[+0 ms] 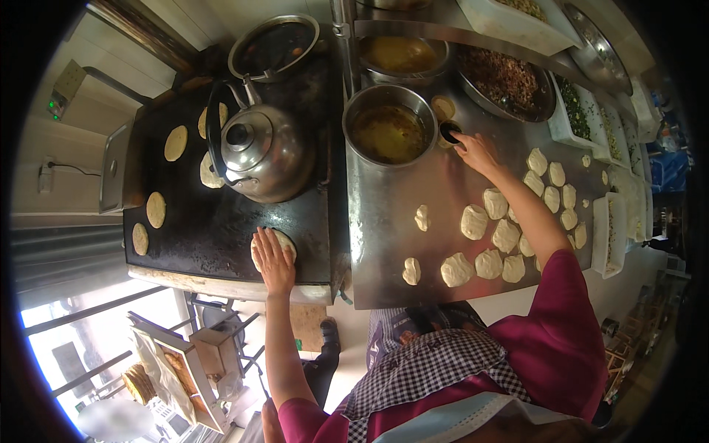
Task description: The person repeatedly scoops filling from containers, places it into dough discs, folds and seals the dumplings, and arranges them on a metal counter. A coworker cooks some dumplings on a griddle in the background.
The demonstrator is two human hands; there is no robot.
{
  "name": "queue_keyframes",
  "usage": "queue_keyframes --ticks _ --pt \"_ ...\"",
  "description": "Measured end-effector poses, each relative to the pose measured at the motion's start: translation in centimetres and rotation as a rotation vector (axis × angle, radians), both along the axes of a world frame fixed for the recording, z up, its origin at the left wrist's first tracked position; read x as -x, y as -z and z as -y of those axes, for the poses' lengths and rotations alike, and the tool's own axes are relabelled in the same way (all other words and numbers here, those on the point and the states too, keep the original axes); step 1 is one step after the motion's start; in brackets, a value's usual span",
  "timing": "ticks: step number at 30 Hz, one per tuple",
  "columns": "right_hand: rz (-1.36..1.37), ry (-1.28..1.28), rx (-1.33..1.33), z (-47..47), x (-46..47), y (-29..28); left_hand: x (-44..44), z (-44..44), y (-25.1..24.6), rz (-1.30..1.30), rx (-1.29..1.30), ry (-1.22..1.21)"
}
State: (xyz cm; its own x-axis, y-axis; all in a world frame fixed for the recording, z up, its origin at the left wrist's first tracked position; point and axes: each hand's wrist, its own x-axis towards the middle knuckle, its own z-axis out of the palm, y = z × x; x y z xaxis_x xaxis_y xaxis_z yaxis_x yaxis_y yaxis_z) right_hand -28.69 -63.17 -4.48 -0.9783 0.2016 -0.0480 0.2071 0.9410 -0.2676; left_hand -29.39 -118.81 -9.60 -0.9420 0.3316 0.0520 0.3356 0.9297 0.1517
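My left hand point(275, 264) lies flat, palm down, on a round dough flatbread point(256, 256) near the front edge of the black griddle point(188, 238). Most of that flatbread is hidden beneath the fingers. On the steel worktable, my right hand point(477, 152) reaches out to a small round container with a dark inside point(447, 130). Its fingertips touch the container's rim or its dark contents; which of these I cannot tell. Below my right forearm rest several lumps of pale dough point(474, 221). Two smaller dough pieces point(422, 217) lie apart on the left.
A large metal kettle point(266, 149) stands on the griddle among several flatbreads point(156, 210). Behind it is a round pan of dark liquid point(274, 47). Along the worktable are a bowl of yellowish liquid point(390, 127), a bowl of brown filling point(504, 83) and a tub of chopped greens point(573, 111).
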Motion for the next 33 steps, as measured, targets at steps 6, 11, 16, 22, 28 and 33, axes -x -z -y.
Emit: queue_keyframes --ticks 6,11,16,22,28,33 --pt "0.048 -0.076 -0.11 -1.2 0.9 1.4 0.1 -0.1 0.3 0.029 -0.029 -0.029" --pt "-0.038 -0.003 0.05 -1.1 0.2 1.3 0.1 0.1 0.4 0.004 -0.088 -0.036" --pt "-0.32 0.151 0.89 7.2 -3.7 -2.2 0.1 0.3 -0.9 0.094 -0.25 -0.079" --pt "0.221 -0.268 1.513 27.8 -4.2 -2.1 -2.0 1.3 -4.7 -0.196 -0.86 -0.377" --pt "-0.144 -0.782 0.476 41.0 0.0 1.5 -6.9 2.1 -6.3 -0.256 -0.964 -0.475" --pt "-0.002 -0.717 0.432 40.9 0.6 1.9 -9.0 1.9 -6.4 -0.221 -0.976 -0.518"
